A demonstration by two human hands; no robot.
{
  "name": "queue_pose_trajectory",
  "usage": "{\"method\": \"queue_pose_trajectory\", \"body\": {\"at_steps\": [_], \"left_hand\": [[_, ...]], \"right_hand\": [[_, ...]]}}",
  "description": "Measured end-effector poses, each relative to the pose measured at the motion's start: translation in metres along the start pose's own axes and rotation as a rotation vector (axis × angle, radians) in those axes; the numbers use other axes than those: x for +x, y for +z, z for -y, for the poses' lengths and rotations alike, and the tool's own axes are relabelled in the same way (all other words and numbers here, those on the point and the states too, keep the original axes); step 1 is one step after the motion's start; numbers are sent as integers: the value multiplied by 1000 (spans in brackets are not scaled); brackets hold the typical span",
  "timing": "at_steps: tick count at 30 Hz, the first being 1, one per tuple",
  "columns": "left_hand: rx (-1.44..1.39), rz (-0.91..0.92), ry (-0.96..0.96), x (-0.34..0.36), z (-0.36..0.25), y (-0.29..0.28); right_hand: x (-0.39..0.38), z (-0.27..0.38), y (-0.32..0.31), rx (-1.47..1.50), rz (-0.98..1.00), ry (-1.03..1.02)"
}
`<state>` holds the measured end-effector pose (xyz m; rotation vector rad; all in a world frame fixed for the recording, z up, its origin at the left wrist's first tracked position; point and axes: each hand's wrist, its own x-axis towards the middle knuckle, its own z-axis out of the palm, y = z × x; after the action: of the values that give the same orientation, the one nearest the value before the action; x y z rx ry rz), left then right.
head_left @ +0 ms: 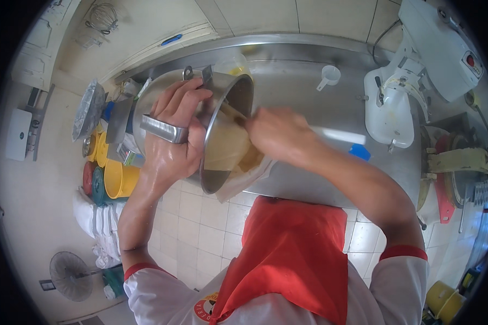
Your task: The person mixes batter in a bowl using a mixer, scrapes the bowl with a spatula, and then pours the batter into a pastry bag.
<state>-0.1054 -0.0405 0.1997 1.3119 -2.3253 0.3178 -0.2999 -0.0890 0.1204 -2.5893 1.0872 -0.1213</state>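
A large steel mixing bowl (169,86) is tipped on its side, its mouth facing right. My left hand (174,116) is pressed against its outer wall, slipped under a wide metal handle (162,128). Pale, cream-coloured mixture (225,145) coats the inside near the rim. At the bowl's mouth my right hand (279,132) is closed; something brownish shows by its fingers, but I cannot make out what it is. Below the mouth hangs a pale, thin sheet or bag (248,181), with yellowish-brown material by it.
A steel worktable (303,97) runs behind the bowl. On it lie a white measuring cup (331,75), a white-handled tool (341,135) and a blue piece (359,152). A stand mixer (401,86) stands right. Yellow buckets (120,179) are left; a clear container (233,65) is behind the bowl.
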Motion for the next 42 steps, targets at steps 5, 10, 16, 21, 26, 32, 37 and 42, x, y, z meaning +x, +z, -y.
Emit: {"method": "queue_pose_trajectory", "body": {"at_steps": [5, 10, 16, 21, 26, 32, 37, 42], "left_hand": [[18, -5, 9, -3, -1, 3], [-11, 5, 19, -1, -6, 4], [28, 6, 18, 0, -16, 9], [68, -19, 29, -4, -19, 11], [98, -39, 66, 3, -30, 15], [93, -23, 63, -1, -26, 17], [102, -65, 73, -2, -28, 18], [92, -31, 82, 1, -23, 19]], "right_hand": [[-12, 3, -27, 67, 26, -3], [25, 26, -12, 134, -191, 30], [5, -1, 19, -105, -279, -249], [-26, 4, -54, -198, -44, -89], [-38, -10, -4, 87, -13, 212], [-55, -17, -23, 178, 137, 214], [-65, -32, 20, 217, 94, 338], [-71, -28, 29, 292, -86, 110]]}}
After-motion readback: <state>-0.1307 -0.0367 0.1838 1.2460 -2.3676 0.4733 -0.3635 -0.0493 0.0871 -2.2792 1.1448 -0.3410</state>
